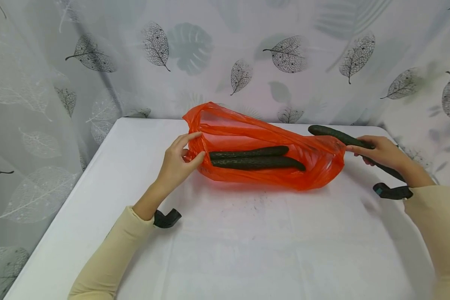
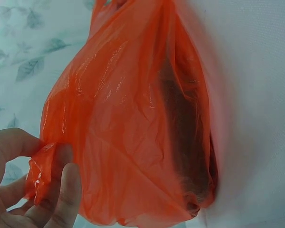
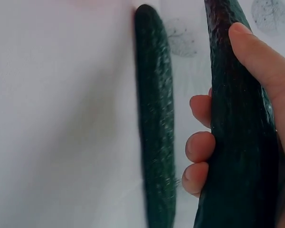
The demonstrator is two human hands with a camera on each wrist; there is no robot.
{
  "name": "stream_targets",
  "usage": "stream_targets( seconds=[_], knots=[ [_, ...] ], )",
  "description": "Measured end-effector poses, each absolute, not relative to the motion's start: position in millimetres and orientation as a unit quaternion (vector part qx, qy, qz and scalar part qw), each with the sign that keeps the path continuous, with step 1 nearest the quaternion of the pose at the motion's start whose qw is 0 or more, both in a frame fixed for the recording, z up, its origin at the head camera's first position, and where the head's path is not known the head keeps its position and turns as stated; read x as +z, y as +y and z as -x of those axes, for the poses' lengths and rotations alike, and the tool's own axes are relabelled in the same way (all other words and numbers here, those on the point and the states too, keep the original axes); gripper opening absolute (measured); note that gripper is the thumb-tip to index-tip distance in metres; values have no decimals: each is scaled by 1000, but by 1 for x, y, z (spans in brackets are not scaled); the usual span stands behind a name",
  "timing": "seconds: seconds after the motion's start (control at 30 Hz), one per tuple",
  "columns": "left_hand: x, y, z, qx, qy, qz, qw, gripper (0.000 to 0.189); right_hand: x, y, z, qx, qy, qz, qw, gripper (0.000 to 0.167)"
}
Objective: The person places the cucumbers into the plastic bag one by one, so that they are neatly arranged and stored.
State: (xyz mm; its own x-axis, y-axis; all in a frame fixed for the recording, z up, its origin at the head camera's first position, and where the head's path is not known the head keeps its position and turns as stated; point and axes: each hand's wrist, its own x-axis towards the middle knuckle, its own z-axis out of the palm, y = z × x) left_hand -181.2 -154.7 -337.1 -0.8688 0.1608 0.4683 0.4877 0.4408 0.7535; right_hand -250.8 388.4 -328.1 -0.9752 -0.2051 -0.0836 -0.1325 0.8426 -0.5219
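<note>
An orange-red plastic bag (image 1: 247,181) lies on its side across the table, its opening facing up. Two dark green cucumbers (image 1: 258,162) lie inside, side by side. At the bag's left end my left hand (image 1: 178,156) pinches a fold of the plastic between thumb and fingers; the left wrist view shows the crumpled fold (image 2: 42,173). My right hand (image 1: 384,152), just beyond the bag's right end, grips a cucumber (image 3: 240,123), fingers curled round it. Another cucumber (image 3: 156,118) lies beside it in the right wrist view. In the head view, my hand partly hides these two.
The white table (image 1: 228,250) runs up to a hanging cloth (image 1: 225,54) printed with leaves, at the back and both sides. Black wrist cameras (image 1: 166,218) stick out from both wrists, close above the table.
</note>
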Motion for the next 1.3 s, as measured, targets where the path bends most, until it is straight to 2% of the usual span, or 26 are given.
stream_targets(
  seconds=[0.3, 0.6, 0.9, 1.13, 1.3],
  knots=[
    [-337, -154, 181, -494, -831, 195, 167, 47, -300, 365, 240, -278, 954, 107, 37, 30],
    [-336, -154, 181, -495, -830, 196, 168, 46, -274, 339, 226, -262, 958, 112, 26, 34],
    [-337, -154, 182, -494, -831, 195, 168, 46, -256, 310, 207, -255, 958, 133, 13, 36],
    [-335, -154, 182, -493, -829, 198, 173, 47, -245, 287, 193, -239, 959, 149, 13, 47],
    [-335, -154, 182, -495, -827, 201, 175, 47, -246, 275, 184, -245, 956, 161, 0, 44]
  ],
)
